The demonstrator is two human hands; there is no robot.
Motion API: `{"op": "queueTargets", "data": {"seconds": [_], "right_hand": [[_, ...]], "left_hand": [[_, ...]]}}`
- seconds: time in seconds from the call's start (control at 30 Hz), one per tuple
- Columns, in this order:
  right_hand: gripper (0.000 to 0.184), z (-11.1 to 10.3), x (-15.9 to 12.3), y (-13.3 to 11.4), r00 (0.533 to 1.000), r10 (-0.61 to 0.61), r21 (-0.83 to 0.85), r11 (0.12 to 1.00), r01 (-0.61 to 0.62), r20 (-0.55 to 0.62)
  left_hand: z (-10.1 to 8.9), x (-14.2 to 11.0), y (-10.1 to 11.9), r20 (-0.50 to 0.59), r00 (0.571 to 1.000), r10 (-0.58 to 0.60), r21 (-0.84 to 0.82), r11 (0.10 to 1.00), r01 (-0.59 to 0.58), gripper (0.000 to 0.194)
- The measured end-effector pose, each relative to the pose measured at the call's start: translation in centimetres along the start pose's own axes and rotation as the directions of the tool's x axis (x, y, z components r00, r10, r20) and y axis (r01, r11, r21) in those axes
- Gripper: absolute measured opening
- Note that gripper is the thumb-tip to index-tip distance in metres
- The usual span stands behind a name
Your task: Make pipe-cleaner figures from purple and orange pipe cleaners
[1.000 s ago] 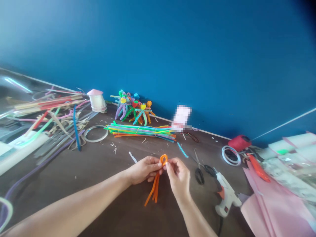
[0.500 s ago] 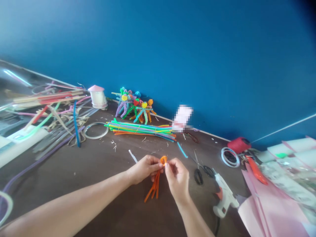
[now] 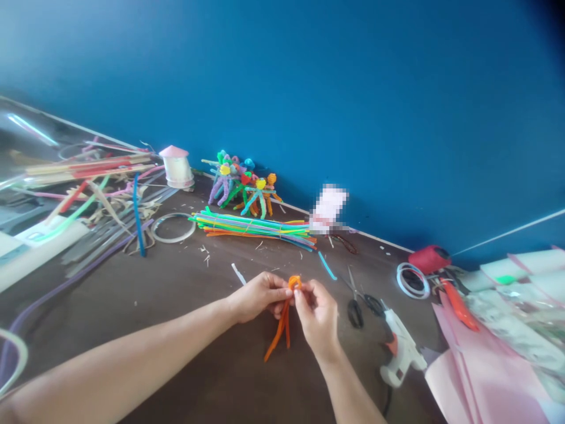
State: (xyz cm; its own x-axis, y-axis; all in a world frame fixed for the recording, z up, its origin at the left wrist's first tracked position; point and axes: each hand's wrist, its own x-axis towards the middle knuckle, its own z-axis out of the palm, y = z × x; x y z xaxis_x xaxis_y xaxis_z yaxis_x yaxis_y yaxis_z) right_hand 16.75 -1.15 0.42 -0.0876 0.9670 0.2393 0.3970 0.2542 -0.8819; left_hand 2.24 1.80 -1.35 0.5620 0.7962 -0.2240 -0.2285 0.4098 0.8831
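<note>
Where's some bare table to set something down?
Mostly bare tabletop lies between the left forearm and the pale ring; a smaller patch between the black-handled scissors and the white rings. Strips crowd the far left; the glue gun and pink paper, the right.

Pinches orange pipe cleaners (image 3: 279, 333) between the fingertips of the left hand (image 3: 259, 298) and right hand (image 3: 321, 315), loop uppermost, loose ends pointing down below the fingers, above the dark table (image 3: 212, 380). Shows a short white strip (image 3: 238, 274) just beyond the left hand and a short blue piece (image 3: 327, 265) beyond the right. Shows, farther ahead of both hands, a multicoloured bundle (image 3: 253, 228), with small pipe-cleaner figures (image 3: 260, 191) behind, near the blue wall (image 3: 282, 88). Includes, to the right of the right hand, black-handled scissors (image 3: 355, 294), then a white glue gun (image 3: 402, 344) and pink sheets (image 3: 481, 368).
</note>
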Motion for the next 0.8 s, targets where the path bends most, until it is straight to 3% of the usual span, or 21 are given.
{"op": "queueTargets", "data": {"seconds": [0.3,0.63,0.8], "right_hand": [[0.011,0.2,-0.3,0.2,0.974,-0.18,-0.404,0.908,0.11,-0.139],[0.015,-0.3,-0.3,-0.9,0.952,-0.305,-0.554,0.795,0.246,-0.014],[0.019,-0.5,-0.1,-1.0,0.936,-0.351,-0.642,0.719,0.267,-0.005]], "left_hand": [[0.8,-0.1,0.0,-0.098,0.995,0.016,0.094,0.996,-0.007,0.031],[1.2,0.1,-0.6,-0.2,0.979,0.045,0.086,0.996,-0.028,0.03],[1.2,0.1,-1.0,-0.209,0.974,0.084,0.143,0.988,-0.055,0.029]]}}
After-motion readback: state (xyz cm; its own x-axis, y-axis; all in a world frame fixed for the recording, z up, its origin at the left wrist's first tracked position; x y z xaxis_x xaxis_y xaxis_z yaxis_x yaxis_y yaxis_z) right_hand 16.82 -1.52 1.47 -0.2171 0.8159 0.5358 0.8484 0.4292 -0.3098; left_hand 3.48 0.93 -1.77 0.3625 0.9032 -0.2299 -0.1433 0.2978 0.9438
